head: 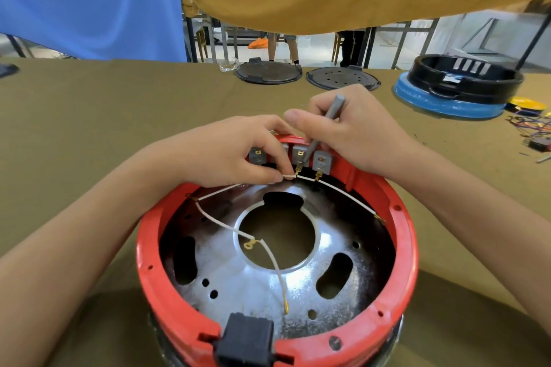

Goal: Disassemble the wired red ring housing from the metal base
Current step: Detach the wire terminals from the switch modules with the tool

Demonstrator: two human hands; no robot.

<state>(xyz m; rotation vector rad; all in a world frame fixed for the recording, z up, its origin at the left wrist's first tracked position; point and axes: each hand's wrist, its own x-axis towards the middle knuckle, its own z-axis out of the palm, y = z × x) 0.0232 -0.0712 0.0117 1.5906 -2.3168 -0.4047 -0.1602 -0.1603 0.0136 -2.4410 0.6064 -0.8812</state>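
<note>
Pinching a white wire point(289, 177) with left hand point(238, 152) | right hand point(343, 134) gripping a grey tool point(326, 125) at the terminals point(299, 156) | red ring housing point(399, 250) sitting on metal base point(259, 271)

1. Two bare forearms enter the view from the lower corners; no sleeves are visible.
2. The left hand point(235, 155) carries no glove, ring or watch.
3. The right hand point(343, 134) is likewise bare, with short fingernails.
</note>
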